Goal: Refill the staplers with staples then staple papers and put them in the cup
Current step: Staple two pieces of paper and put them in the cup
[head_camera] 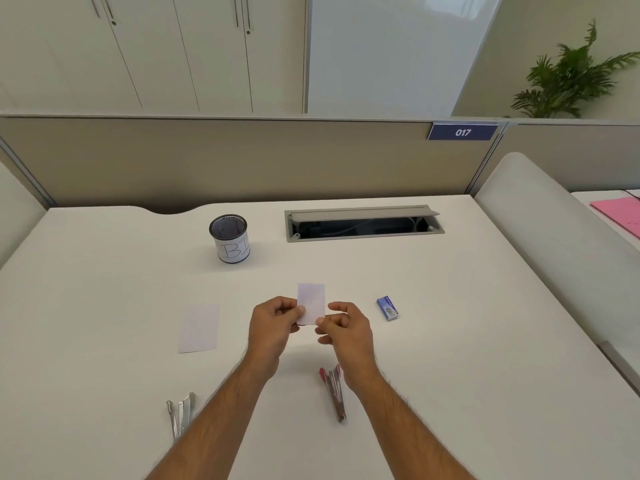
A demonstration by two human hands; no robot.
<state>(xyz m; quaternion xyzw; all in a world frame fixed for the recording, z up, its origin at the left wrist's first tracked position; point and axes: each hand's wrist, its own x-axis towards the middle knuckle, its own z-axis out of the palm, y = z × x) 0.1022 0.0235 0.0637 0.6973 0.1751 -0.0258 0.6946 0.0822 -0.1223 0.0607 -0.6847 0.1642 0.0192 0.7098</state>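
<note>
A small white paper slip (311, 301) is held upright above the middle of the white desk (450, 341). My left hand (273, 323) pinches its lower left edge and my right hand (341, 327) pinches its lower right corner. A pink-tipped stapler (334, 393) lies open below my right wrist. A silver stapler (180, 415) lies open at the front left, partly hidden by my left forearm. Another white paper (199, 327) lies flat to the left. A blue staple box (387, 308) sits to the right. The mesh cup (229, 242) with a white label stands further back.
An open cable tray (363, 225) is sunk into the desk at the back right. A beige partition (242, 157) closes off the far edge. A white divider (554, 237) borders the right side, with a pink folder (620, 213) beyond it.
</note>
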